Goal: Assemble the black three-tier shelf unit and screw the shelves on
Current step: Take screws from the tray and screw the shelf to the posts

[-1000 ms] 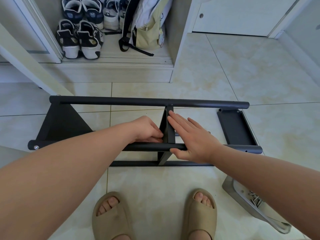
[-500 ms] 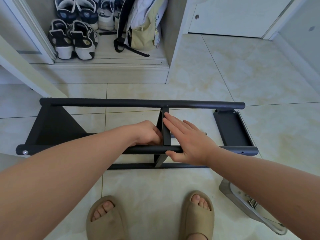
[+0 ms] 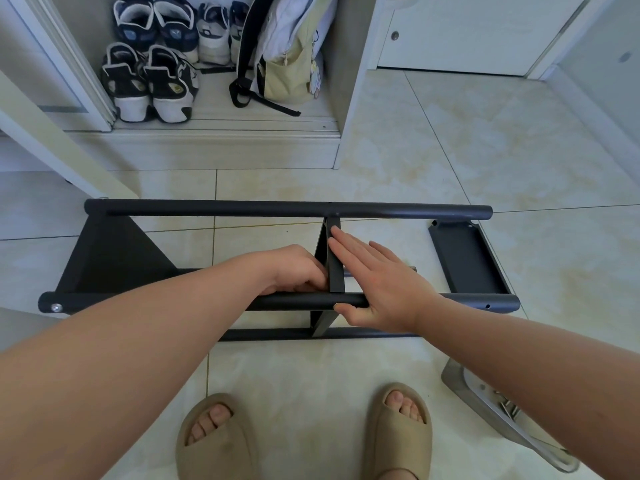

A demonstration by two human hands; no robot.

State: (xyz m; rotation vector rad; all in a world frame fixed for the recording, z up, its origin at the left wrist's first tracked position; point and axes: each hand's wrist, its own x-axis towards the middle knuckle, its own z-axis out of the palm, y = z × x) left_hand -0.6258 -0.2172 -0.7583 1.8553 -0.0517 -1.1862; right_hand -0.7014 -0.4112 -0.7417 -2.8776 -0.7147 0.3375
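Observation:
The black shelf unit lies on its side on the tiled floor, with a far pole (image 3: 277,209) and a near pole (image 3: 478,301) running left to right. One black shelf (image 3: 114,258) sits fixed between them at the left end. A middle shelf (image 3: 334,268) stands on edge between the poles. My left hand (image 3: 298,270) is curled against the left face of this shelf just above the near pole; what its fingers hold is hidden. My right hand (image 3: 384,282) lies flat with straight fingers on the shelf's right side, thumb on the near pole. A third loose shelf (image 3: 464,261) lies at the right.
A metal tray (image 3: 460,379) with several screws (image 3: 507,408) lies on the floor at the right, partly under my forearm. My feet in beige slippers (image 3: 398,431) stand near the frame. A cabinet step with shoes (image 3: 149,81) and a backpack (image 3: 287,57) is beyond.
Both hands stay on the middle shelf in nearly the same pose. The view has shifted slightly, so the frame sits a little further right in the picture.

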